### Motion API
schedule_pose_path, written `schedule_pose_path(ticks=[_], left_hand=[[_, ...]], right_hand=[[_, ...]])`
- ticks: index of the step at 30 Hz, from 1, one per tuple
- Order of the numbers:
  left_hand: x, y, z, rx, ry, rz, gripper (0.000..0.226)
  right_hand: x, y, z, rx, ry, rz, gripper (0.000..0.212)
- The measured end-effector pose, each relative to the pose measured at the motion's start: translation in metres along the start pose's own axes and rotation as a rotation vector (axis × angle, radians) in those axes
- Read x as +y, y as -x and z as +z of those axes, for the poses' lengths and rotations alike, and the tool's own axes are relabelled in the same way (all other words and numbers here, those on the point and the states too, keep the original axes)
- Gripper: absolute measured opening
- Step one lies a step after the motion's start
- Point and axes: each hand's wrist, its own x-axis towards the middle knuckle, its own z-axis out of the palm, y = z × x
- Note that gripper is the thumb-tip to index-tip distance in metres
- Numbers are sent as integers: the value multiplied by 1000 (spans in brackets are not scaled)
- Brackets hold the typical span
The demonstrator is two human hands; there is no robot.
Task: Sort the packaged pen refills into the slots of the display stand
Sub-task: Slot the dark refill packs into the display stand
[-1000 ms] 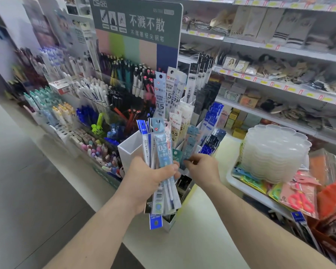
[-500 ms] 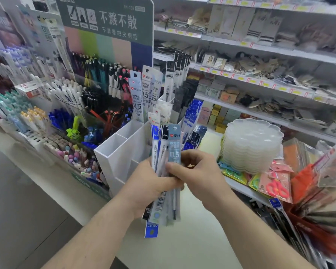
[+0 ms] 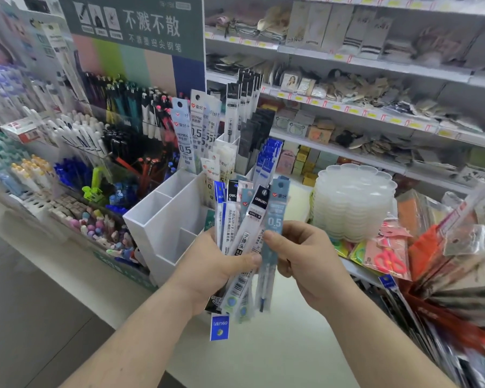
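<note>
Gripping a fanned bundle of packaged pen refills (image 3: 237, 256) in my left hand (image 3: 207, 271), I'm pinching one blue 0.5 refill pack (image 3: 272, 239) with my right hand (image 3: 300, 259) to separate it. Both hands are hovering, forearms extended, just before the white display stand (image 3: 165, 219), whose near slots look vacant.

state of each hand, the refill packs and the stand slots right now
left hand: grips a fanned bundle of refill packs
right hand: pinches the grey-blue 0.5 pack at the bundle's right edge
display stand: upright, near slots empty
rear slots: filled with upright refill packs
</note>
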Motion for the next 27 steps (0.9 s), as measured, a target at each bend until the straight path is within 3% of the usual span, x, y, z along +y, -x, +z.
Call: schedule_pose_path(ticks=[2,7,10,12,17,22,27], left_hand=[[-2,0,1,24,-15,7,41],[-7,0,2,180,-131,48,38],[-8,2,5,184,-163,102,38],[-9,4,8,141,-157,115,40],[-8,6,10,110,-89,89,40],[-3,8,11,51,193,18,25],[0,8,7,22,266,-31,42]], right_hand=[[2,0,1,46,39,25,6],[3,-1,4,279,196,3,21],[4,-1,11,307,227,-26,20],[4,1,14,285,178,-31,17],[-1,10,16,47,-5,28,20],[4,9,3,42,-52,103,19],[7,15,-6,-46,-83,100,22]])
